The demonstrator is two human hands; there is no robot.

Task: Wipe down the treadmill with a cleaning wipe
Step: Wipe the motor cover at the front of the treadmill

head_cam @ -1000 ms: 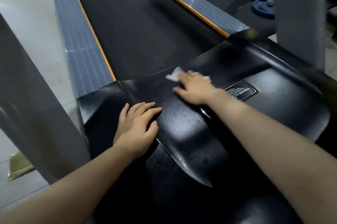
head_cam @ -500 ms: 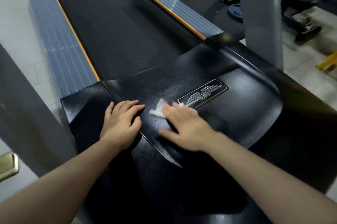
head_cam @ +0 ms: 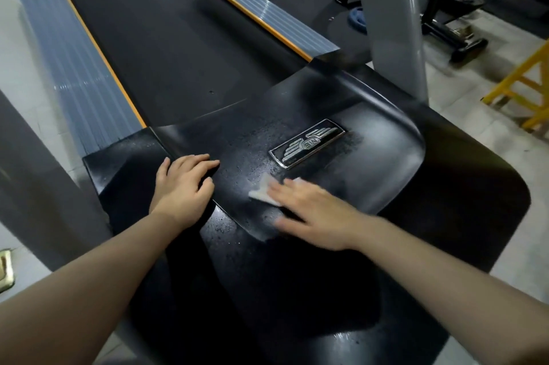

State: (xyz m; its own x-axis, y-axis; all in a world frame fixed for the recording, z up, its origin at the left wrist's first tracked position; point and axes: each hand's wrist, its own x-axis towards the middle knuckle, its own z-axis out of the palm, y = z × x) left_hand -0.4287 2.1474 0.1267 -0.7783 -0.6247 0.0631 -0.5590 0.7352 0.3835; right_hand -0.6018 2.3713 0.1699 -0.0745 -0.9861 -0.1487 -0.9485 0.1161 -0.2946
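The treadmill's glossy black motor cover [head_cam: 371, 132] fills the middle of the view, wet with droplets, with a silver winged badge [head_cam: 307, 143] set in it. My right hand [head_cam: 312, 210] lies flat with straight fingers, pressing a white cleaning wipe [head_cam: 263, 193] onto the cover just below the badge. Most of the wipe is hidden under the fingers. My left hand [head_cam: 185, 183] rests palm down on the cover's left ridge, fingers loosely bent, holding nothing. The dark running belt [head_cam: 154, 37] stretches away behind the cover.
Grey side rails [head_cam: 68, 61] with orange strips flank the belt. A grey upright post [head_cam: 392, 17] rises at the cover's right rear corner, another slants past on the left [head_cam: 35, 186]. A yellow frame [head_cam: 523, 82], a blue weight plate [head_cam: 358, 21] and black equipment stand on the floor to the right.
My right hand has slid the wipe from the cover's far edge toward me, then right, to just below the badge. My left hand stays put. The camera has shifted right.
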